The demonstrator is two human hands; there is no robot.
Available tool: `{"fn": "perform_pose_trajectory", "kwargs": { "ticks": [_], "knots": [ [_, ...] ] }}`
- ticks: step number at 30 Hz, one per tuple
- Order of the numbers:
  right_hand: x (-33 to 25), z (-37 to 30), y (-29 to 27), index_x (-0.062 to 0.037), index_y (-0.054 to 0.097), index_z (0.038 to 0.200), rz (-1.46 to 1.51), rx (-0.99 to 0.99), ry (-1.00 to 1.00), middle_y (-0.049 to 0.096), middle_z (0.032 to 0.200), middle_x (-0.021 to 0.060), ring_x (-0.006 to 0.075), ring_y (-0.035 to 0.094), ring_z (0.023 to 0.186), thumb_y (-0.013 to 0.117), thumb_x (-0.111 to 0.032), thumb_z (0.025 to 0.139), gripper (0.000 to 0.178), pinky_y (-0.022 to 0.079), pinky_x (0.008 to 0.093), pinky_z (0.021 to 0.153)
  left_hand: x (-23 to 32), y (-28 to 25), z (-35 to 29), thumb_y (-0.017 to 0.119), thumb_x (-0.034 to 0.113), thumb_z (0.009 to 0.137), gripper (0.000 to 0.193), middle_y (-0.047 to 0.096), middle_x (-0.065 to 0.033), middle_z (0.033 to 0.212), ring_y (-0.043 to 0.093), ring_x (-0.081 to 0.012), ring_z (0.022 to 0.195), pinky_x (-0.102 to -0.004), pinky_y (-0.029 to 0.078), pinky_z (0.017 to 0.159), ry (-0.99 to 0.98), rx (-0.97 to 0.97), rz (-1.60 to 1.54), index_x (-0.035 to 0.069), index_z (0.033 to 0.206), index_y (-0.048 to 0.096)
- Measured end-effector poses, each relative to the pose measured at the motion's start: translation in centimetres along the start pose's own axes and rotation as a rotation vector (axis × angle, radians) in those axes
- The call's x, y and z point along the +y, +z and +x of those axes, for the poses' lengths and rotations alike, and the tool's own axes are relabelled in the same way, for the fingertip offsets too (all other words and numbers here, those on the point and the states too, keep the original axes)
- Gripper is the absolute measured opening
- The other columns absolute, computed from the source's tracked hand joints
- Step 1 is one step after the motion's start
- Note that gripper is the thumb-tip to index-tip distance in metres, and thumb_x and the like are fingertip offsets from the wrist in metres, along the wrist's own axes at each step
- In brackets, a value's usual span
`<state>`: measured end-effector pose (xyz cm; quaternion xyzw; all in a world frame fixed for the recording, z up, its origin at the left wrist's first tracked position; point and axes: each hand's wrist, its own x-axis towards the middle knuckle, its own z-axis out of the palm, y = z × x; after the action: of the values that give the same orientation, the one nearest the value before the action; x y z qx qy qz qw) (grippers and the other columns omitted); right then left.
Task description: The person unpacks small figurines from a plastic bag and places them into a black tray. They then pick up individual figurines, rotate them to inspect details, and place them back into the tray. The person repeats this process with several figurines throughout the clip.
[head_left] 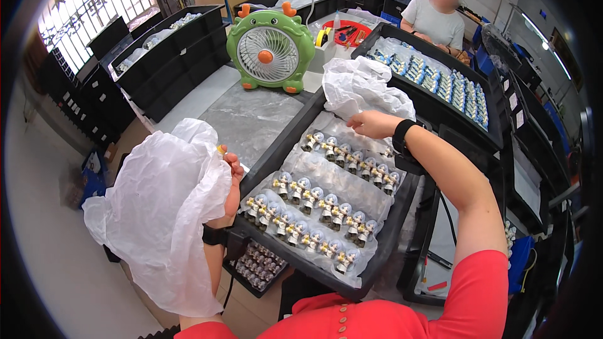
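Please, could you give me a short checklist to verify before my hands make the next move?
1. All figurines in the near black tray inside its walls: ok.
2. Left hand free: not ok, a thin white sheet hangs from it.
3. Right hand free: cannot tell, its fingertips are too unclear.
4. Far end of the tray uncovered: not ok, a crumpled sheet lies there.
5. Green fan upright: ok.

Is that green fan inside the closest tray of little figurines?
No, the green fan stands on the gray tabletop, outside the black figurine tray.
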<state>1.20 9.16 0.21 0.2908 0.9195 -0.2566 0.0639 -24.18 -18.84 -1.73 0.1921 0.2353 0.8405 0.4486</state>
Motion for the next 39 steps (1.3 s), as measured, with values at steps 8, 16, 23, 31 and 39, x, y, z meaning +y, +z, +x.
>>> {"fn": "perform_pose_trajectory", "kwargs": {
  "ticks": [8,16,23,31,39],
  "knots": [
    [-8.5,-7.5,-1.4,-0.0059,0.056,0.117,0.273,0.074,-0.213,0.064,0.101,0.0115,0.0193,0.060,0.091,0.055,-0.022,0.087,0.034,0.046,0.0305,0.082,0.3,-0.4,-0.2,0.058,0.027,0.086,0.038,0.053,-0.0071,0.089,0.050,-0.0165,0.080,-0.0272,0.040,0.073,0.007,-0.014,0.017,0.000,0.112,0.050],
    [-14.7,-18.7,2.0,-0.0098,0.027,0.139,0.544,-0.166,-0.294,0.049,0.125,0.0155,0.0195,0.057,0.099,0.062,-0.022,0.086,0.065,0.047,0.0314,0.084,0.9,-1.5,-0.6,0.059,0.027,0.086,0.039,0.057,-0.0090,0.097,0.053,-0.0163,0.085,-0.0288,0.043,0.073,0.077,-0.210,0.415,0.001,0.114,0.051],
    [-17.1,-21.7,5.3,-0.0127,0.014,0.144,0.351,0.426,-0.601,0.007,0.146,0.0279,0.0418,0.036,0.124,0.077,-0.041,0.068,0.103,0.040,0.0419,0.095,0.3,4.3,-5.5,0.059,0.023,0.086,0.038,0.058,-0.0087,0.098,0.054,-0.0151,0.086,-0.0284,0.044,0.076,0.044,-0.356,0.711,0.000,0.115,0.051],
    [-13.8,-25.5,5.4,-0.0256,0.044,0.133,-0.263,0.647,-0.399,0.044,0.124,0.0179,0.0319,0.050,0.099,0.076,-0.016,0.062,0.078,0.045,0.0377,0.085,-3.6,12.3,-12.2,0.060,0.019,0.086,0.036,0.059,-0.0084,0.099,0.055,-0.0136,0.088,-0.0280,0.045,0.078,-0.066,-0.757,0.895,-0.001,0.115,0.051],
    [-0.1,-29.2,-0.8,-0.0058,0.066,0.103,0.292,0.776,-0.123,0.062,0.095,0.0072,0.0165,0.060,0.090,0.055,0.010,0.072,0.036,0.047,0.0261,0.077,-12.4,16.0,-12.1,0.061,0.015,0.086,0.035,0.059,-0.0082,0.101,0.057,-0.0122,0.089,-0.0275,0.047,0.081,-0.361,-0.857,0.840,-0.002,0.116,0.051]
  ]
}}
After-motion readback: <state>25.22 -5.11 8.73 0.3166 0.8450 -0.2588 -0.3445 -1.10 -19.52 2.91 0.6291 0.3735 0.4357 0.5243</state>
